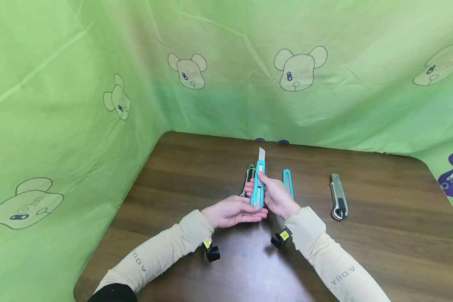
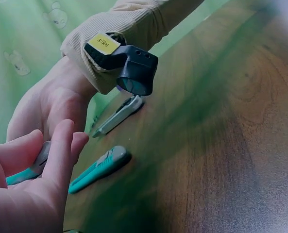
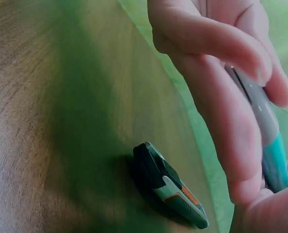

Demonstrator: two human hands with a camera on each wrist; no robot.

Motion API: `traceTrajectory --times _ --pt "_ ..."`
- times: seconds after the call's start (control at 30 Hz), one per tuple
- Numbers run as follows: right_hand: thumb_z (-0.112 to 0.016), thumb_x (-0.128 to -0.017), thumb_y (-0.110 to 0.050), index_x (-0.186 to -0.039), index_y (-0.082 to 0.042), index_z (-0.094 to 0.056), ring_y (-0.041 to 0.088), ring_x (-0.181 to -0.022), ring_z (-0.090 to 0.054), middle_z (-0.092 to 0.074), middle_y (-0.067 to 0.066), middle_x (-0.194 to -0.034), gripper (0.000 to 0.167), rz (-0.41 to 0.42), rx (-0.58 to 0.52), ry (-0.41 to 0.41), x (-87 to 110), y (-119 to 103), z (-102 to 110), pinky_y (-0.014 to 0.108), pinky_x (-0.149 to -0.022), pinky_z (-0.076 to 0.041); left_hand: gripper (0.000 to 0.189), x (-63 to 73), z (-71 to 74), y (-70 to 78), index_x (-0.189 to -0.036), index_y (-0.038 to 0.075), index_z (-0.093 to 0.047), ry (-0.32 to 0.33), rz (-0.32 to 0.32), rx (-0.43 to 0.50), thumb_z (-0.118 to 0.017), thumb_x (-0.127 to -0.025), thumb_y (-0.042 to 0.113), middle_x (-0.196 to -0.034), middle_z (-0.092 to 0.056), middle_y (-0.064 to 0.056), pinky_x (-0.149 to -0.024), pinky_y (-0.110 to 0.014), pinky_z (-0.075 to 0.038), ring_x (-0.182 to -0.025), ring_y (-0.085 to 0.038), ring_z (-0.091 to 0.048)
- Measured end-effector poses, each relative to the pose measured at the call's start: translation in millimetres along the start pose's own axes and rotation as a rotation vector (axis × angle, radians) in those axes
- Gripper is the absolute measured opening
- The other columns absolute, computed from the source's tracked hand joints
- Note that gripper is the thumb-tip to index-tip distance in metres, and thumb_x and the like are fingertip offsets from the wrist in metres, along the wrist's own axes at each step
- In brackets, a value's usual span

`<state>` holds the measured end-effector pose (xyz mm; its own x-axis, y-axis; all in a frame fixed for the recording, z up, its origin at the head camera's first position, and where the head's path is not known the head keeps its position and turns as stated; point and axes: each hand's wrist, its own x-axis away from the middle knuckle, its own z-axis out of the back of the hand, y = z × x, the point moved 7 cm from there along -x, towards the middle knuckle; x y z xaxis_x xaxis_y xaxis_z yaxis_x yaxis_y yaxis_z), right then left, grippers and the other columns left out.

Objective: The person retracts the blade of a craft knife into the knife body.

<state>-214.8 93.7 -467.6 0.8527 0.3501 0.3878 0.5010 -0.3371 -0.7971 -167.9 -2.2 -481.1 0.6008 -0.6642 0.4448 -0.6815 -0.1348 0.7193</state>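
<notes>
Both hands hold a teal box cutter (image 1: 257, 193) up over the table, its bare blade (image 1: 262, 154) pointing away from me. My right hand (image 1: 277, 195) grips the body, with the thumb laid along its upper face. At the cutter's near end, my left hand (image 1: 232, 212) pinches the grey butt (image 3: 261, 109) between thumb and fingers. Partly hidden behind the right fingers, a dark box cutter (image 1: 250, 173) lies on the table; orange shows on it in the right wrist view. A second teal box cutter (image 1: 288, 180) lies just beyond the right wrist.
Farther right on the brown wooden table (image 1: 392, 235) lies a silver-grey box cutter (image 1: 338, 195) with a black slider. A green curtain (image 1: 226, 109) printed with bear heads hangs along the table's back and left edges. Each wrist carries a small black camera (image 1: 212, 253).
</notes>
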Motion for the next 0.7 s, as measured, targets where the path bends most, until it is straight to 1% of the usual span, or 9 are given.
traceTrajectory --times 0.2,0.43,0.6,0.7 --pt "-0.04 -0.105 -0.031 -0.13 0.009 -0.038 0.016 -0.083 -0.071 -0.071 0.005 -0.089 0.047 0.026 0.001 0.035 -0.8 -2.4 0.2 0.03 -0.083 -0.061 0.035 1.2 -0.3 2.3 -0.133 -0.012 -0.047 -0.003 0.004 0.032 -0.046 -0.098 -0.004 -0.111 -0.067 -0.02 -0.099 -0.033 -0.053 -0.097 -0.019 -0.069" --pt "-0.041 -0.105 -0.027 -0.123 0.005 -0.044 0.015 -0.079 -0.07 -0.07 0.005 -0.086 0.038 0.042 0.017 0.068 -1.5 -6.3 1.1 0.029 -0.081 -0.061 0.037 0.2 -3.5 4.4 -0.135 -0.014 -0.043 -0.033 0.006 0.044 -0.044 -0.099 -0.004 -0.105 -0.068 -0.015 -0.098 -0.031 -0.053 -0.097 -0.018 -0.068" --pt "-0.041 -0.105 -0.026 -0.124 0.009 -0.043 0.016 -0.078 -0.07 -0.07 0.006 -0.084 0.04 0.054 0.015 0.066 -1.2 -7.4 0.4 0.029 -0.079 -0.062 0.039 0.5 -6.0 4.3 -0.137 -0.013 -0.04 -0.047 0.006 0.052 -0.042 -0.1 -0.004 -0.1 -0.068 -0.012 -0.095 -0.028 -0.055 -0.095 -0.017 -0.068" --pt "-0.041 -0.105 -0.027 -0.125 0.011 -0.042 0.016 -0.077 -0.071 -0.07 0.006 -0.083 0.043 0.055 0.021 0.069 -0.7 -7.7 -0.4 0.03 -0.078 -0.062 0.038 0.5 -7.0 4.0 -0.137 -0.012 -0.041 -0.044 0.008 0.056 -0.042 -0.1 -0.005 -0.104 -0.067 -0.014 -0.094 -0.027 -0.056 -0.095 -0.017 -0.068"
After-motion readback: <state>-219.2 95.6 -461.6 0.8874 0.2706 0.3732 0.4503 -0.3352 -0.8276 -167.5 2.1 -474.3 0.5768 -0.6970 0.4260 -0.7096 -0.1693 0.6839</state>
